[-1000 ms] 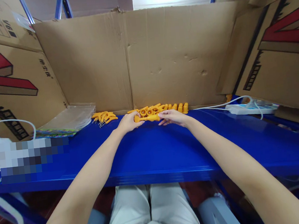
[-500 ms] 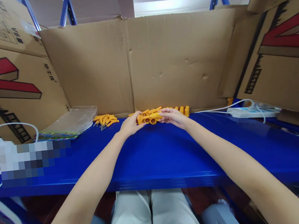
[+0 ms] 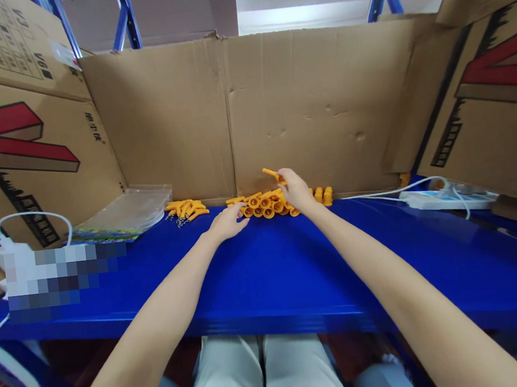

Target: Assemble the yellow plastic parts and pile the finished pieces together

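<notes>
one orange piece [image 3: 271, 173] pinched in right hand [image 3: 296, 191], left hand [image 3: 228, 222] unclosed beside orange pile [image 3: 266, 204]

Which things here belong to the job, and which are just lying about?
In the job, it seems:
yellow piece, in the right hand
yellow pile, beside the left hand
possibly the smaller yellow heap

Apparently just lying about:
white power strip
clear plastic sleeves

The right fingers [image 3: 286, 178] hide part of the held orange piece [image 3: 271, 173].
</notes>
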The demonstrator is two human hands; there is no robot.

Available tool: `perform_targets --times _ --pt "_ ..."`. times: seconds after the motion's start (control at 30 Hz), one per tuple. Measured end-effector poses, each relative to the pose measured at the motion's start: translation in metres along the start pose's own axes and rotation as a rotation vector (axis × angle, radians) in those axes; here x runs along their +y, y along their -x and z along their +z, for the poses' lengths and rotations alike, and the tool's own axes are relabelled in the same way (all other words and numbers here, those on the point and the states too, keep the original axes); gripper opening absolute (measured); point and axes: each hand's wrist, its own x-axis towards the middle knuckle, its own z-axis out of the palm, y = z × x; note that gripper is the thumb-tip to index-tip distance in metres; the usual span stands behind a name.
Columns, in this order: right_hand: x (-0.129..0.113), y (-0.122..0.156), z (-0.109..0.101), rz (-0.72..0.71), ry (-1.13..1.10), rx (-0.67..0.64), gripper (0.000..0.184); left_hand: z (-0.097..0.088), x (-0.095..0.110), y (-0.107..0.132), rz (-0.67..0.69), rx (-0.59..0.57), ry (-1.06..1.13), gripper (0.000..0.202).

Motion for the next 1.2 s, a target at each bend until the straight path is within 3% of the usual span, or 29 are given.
perform_targets --times 0.1,0.17,0.33,0.4,0.47,0.57,0.67,0.87,1.1,1.2 --pt "-0.004 0.016 0.011 -0.06 0.161 -0.252 0.041 0.0 0.0 0.0 0.003 -0.001 0.012 0.043" --pt "-0.002 0.019 0.014 0.003 0.159 -0.367 0.039 0.0 0.0 0.0 0.01 -0.009 0.022 0.041" --pt "0.026 -0.012 0.0 0.326 -0.254 -0.478 0.035 0.001 0.001 0.0 0.03 -0.038 0.034 0.038" --pt "0.039 -0.029 -0.01 0.403 -0.37 -0.447 0.031 0.001 0.001 0.0 0.031 -0.05 0.041 0.038" --pt "0.049 -0.038 -0.019 0.476 -0.358 -0.322 0.021 0.0 0.002 0.0 0.026 -0.065 0.048 0.038" --pt "0.057 -0.03 -0.026 0.586 -0.127 -0.099 0.021 0.0 0.003 0.0 0.014 -0.089 0.048 0.037" --pt "0.062 -0.004 -0.02 0.684 0.088 -0.034 0.032 0.0 0.003 -0.001 0.006 -0.097 0.039 0.035" --pt "0.076 0.034 -0.006 0.563 0.323 -0.312 0.038 0.001 0.002 -0.001 0.009 -0.111 0.039 0.031" --pt "0.078 0.042 -0.011 0.389 0.463 -0.238 0.019 0.001 0.001 -0.002 0.018 -0.115 0.042 0.025" --pt "0.078 0.048 -0.013 0.381 0.439 -0.2 0.019 0.001 0.001 -0.002 0.018 -0.107 0.064 0.024"
